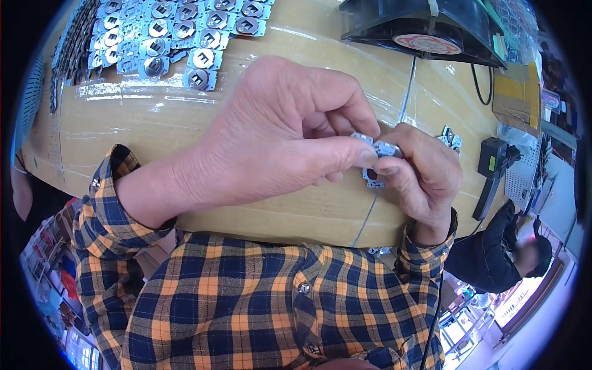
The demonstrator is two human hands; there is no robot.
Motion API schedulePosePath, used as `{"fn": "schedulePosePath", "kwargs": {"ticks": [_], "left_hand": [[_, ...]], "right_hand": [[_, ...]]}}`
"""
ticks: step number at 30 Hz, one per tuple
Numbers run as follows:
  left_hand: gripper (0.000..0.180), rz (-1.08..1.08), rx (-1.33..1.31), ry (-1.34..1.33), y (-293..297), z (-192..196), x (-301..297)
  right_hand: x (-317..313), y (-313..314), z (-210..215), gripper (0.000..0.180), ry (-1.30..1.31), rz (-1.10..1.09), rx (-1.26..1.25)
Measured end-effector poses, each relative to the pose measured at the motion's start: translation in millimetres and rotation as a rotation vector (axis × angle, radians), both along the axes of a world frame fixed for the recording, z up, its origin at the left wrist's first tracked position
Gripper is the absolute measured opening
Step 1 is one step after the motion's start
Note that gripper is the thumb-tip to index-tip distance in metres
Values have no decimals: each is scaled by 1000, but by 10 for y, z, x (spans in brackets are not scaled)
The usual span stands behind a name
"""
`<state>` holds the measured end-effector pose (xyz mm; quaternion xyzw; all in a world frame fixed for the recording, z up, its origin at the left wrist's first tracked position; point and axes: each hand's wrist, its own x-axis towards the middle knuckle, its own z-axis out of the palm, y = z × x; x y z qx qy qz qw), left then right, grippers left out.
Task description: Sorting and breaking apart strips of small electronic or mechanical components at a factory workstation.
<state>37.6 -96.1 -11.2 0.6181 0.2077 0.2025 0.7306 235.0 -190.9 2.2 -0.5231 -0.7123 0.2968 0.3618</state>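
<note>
In front of my chest, both hands meet over the table. My left hand [290, 129] comes in from the left, thumb and forefinger pinched on a small light-blue circuit board piece. Close against it, my right hand [428, 176] is closed on a circuit board [386, 149] of the same colour. Whether the two pieces are joined cannot be made out, since fingers cover much of them. Just below the fingertips shows another small board [372, 179] with a dark round part; whether it is held or lies on the table is unclear.
Rows of circuit boards with round silver battery holders [200, 58] cover the far left of the wooden table [117, 132]. A black fan [425, 37] stands far right. Further right are loose boards [449, 139], a cardboard box [518, 95] and a black device [491, 157]. Another person [493, 253] sits lower right.
</note>
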Motion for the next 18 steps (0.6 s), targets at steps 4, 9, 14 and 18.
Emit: {"fn": "schedulePosePath", "kwargs": {"ticks": [4,9,14,18], "left_hand": [[11,-83,-205,-108,9,11,-27],[14,-87,-450,-192,19,4,-4],[15,-63,-431,-220,26,-43,-10],[18,52,-206,-241,-18,-56,31]], "right_hand": [[21,-60,78,22,384,-12,-377],[-2,-81,-45,29,1045,27,-598],[-19,-80,-25,30,1207,9,-653],[-8,-56,-68,31,1055,-94,-496]]}}
